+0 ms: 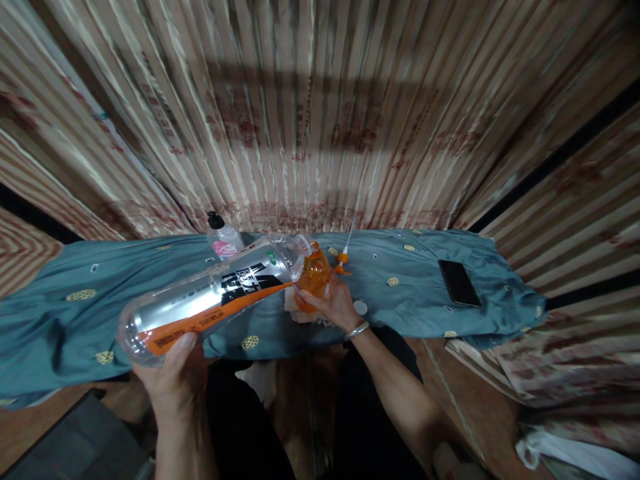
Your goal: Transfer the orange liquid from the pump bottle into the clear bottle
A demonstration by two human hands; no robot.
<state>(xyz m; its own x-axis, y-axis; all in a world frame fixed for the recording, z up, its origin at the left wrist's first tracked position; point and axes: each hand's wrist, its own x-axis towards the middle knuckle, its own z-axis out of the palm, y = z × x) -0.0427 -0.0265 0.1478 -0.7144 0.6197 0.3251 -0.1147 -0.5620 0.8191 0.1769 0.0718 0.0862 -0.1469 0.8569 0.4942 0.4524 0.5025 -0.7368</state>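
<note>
Across the near left of the bench (400, 317), the left hand (173, 373) is clamped around the base end of a large clear bottle (200, 300), tilted with its neck to the right. Its mouth is at the top of an orange bottle (316, 272), mid-bench over a pale cloth (320, 319), gripped by the right hand (337, 303). Both bottles, 2 in all, are uncapped; an orange pump (343, 259) and a white disc (360, 308) lie loose to the right. Pouring seems under way; how much has passed I cannot tell, and the pump remains unfitted.

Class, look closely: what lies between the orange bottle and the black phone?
The head view shows the right hand, holding the orange bottle, plus an orange pump and a small white disc, all nearer the bottle than the phone.
</note>
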